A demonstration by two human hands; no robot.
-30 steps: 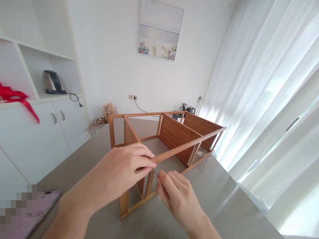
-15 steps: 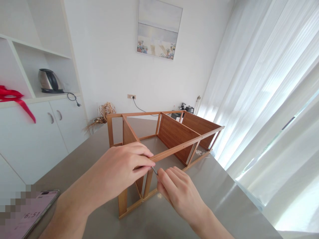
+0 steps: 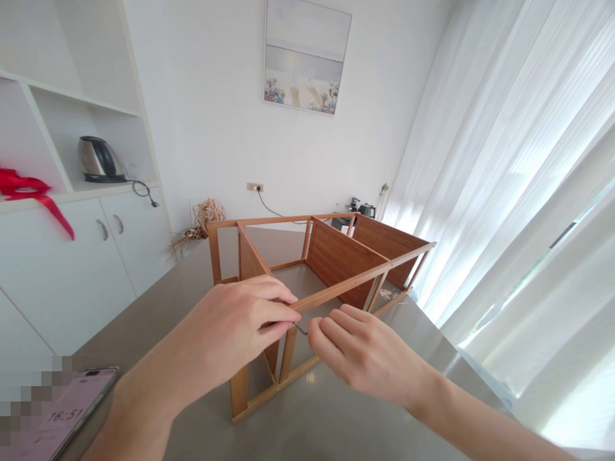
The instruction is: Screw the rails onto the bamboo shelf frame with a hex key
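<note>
A brown wooden shelf unit (image 3: 348, 289) lies on its side on the grey table, its slatted rails and panels standing up. My left hand (image 3: 240, 317) is closed at the near upper rail, fingertips pressed together against it where a thin metal hex key (image 3: 301, 330) meets the wood. The bent key runs from those fingertips to my right hand (image 3: 358, 346), which is curled in a fist around its other end. The key's tip and any screw under it are hidden by my left fingers.
A phone (image 3: 79, 410) lies on the grey table (image 3: 384, 410) at lower left. Dried stalks (image 3: 204, 221) and a dark appliance (image 3: 366, 211) are at the far side. A kettle (image 3: 100, 159) and red ribbon (image 3: 31, 189) are on the white cabinet; curtains (image 3: 504, 160) hang at right.
My right hand has turned and shifted slightly up and to the right, swinging the hex key's outer end with it. My left hand stays at the same place on the rail.
</note>
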